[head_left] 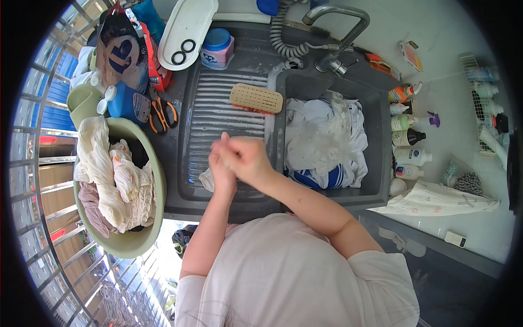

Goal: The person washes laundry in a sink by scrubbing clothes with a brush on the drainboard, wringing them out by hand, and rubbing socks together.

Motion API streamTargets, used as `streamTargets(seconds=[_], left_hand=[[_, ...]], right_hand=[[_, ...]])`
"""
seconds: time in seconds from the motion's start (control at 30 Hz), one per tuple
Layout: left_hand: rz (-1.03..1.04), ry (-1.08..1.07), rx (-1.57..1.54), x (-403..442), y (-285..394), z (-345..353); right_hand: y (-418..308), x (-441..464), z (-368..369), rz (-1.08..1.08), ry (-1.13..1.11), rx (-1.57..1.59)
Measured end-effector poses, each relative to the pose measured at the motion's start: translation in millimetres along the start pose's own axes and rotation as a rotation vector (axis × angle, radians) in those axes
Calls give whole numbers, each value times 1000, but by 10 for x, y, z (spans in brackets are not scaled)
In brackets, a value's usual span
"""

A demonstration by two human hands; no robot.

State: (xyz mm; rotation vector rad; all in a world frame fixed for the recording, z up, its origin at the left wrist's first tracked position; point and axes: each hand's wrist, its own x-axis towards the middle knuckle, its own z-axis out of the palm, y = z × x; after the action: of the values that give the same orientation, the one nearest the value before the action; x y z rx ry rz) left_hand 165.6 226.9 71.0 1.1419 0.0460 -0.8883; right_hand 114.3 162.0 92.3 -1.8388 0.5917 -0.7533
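Observation:
Both my hands are pressed together above the ribbed washboard side of the dark sink. My left hand is closed, partly covered by my right hand, whose fingers curl over it. Whatever they hold, if anything, is hidden between them. A small piece of white cloth shows beside my left wrist; whether it is gripped or lies on the ridges, I cannot tell. Just beyond my hands a beige scrubbing brush rests bristles down. In the basin at right, white and blue clothes sit in cloudy water.
At left stands a green tub with twisted wet clothes. Orange-handled scissors, a blue bottle and a blue-lidded jar line the back left. A faucet rises behind the basin. Several bottles stand along the right ledge.

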Motion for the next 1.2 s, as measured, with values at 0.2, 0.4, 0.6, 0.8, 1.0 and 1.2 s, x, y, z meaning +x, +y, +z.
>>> streamTargets(seconds=[0.2, 0.4, 0.6, 0.8, 1.0, 1.2], left_hand=[[-238, -86, 12, 130, 104, -127], [-198, 61, 10, 26, 169, 169], [-329, 88, 88, 106, 196, 214], [143, 56, 355, 264, 51, 190], [1, -123, 245, 191, -81, 183], [-33, -45, 213, 114, 10, 257]], right_hand=[[126, 367, -17, -237, 5, -293], [107, 281, -76, -246, -1, -124], [150, 248, -169, -16, 109, 45], [149, 178, -140, 293, -30, -33], [313, 415, -153, 14, 129, -238], [340, 403, -165, -25, 91, -243]])
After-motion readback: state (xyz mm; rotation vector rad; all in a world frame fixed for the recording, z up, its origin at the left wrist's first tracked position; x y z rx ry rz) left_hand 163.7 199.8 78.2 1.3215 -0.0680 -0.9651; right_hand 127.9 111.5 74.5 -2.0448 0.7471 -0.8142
